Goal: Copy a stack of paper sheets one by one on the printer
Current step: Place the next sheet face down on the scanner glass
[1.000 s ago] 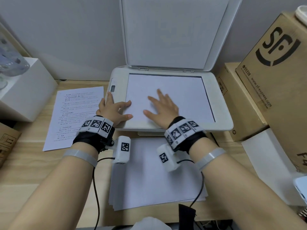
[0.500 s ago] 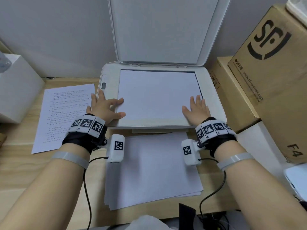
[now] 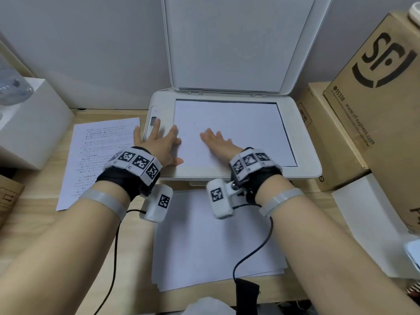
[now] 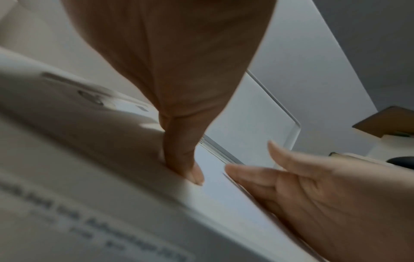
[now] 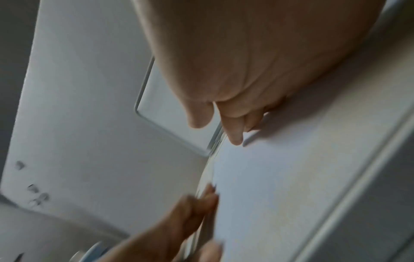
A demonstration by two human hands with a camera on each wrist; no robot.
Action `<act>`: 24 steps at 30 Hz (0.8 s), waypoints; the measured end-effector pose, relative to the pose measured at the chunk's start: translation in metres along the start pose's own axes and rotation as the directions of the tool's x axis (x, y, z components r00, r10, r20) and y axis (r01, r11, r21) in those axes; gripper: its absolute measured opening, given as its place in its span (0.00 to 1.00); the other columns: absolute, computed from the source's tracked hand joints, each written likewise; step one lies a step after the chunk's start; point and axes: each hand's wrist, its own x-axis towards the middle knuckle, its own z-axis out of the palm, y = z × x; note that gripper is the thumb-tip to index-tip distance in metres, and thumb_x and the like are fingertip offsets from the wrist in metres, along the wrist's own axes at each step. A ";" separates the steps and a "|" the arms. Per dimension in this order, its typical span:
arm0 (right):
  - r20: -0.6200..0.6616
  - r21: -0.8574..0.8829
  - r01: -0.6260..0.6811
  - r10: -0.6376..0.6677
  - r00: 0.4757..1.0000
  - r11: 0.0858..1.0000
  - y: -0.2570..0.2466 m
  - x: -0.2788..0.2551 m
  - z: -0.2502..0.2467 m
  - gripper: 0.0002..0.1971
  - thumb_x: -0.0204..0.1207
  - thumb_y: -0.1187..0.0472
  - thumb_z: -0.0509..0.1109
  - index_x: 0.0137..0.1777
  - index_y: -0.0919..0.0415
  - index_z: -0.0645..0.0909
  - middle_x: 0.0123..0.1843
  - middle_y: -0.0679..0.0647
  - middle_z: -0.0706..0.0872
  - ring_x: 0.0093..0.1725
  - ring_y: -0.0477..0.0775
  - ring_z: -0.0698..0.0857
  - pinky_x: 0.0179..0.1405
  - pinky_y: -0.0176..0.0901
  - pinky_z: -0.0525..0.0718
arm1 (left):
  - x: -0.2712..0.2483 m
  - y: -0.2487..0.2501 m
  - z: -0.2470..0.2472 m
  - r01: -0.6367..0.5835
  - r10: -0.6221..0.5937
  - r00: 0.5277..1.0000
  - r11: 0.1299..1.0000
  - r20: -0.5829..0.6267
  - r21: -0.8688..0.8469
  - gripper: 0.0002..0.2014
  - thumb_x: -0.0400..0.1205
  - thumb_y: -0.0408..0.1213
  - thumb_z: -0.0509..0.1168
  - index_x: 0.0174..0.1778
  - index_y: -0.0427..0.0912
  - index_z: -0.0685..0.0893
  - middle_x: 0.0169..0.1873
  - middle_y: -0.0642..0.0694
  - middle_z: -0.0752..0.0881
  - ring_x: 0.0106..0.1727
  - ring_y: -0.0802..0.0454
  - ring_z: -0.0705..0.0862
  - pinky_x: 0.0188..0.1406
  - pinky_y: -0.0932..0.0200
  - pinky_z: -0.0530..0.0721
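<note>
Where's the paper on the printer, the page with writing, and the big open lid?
White paper sheet (image 3: 238,123), head view, bare middle.
Printed white page (image 3: 100,155), head view, text area.
Raised white printer lid (image 3: 227,42), head view, inner face.

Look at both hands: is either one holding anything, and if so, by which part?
Nothing is held. The left hand and right hand lie flat, fingers straight, on the sheet on the open printer.

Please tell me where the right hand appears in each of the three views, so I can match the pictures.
Head: the right hand lies flat on the sheet, at centre.
Left wrist: lower right, palm side, fingers pointing left.
Right wrist: top, seen from below, fingers on the sheet.
Shared landmark: the raised printer lid, behind the hands in all three.
</note>
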 end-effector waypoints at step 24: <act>-0.150 0.176 -0.161 0.188 0.971 0.971 0.009 0.020 -0.043 0.28 0.87 0.46 0.41 0.84 0.54 0.45 0.85 0.52 0.42 0.84 0.55 0.42 0.79 0.55 0.38 | 0.006 0.000 -0.010 -0.064 0.063 0.998 0.995 -0.022 -0.072 0.40 0.74 0.58 0.70 0.80 0.62 0.59 0.79 0.59 0.59 0.82 0.50 0.51 0.76 0.32 0.36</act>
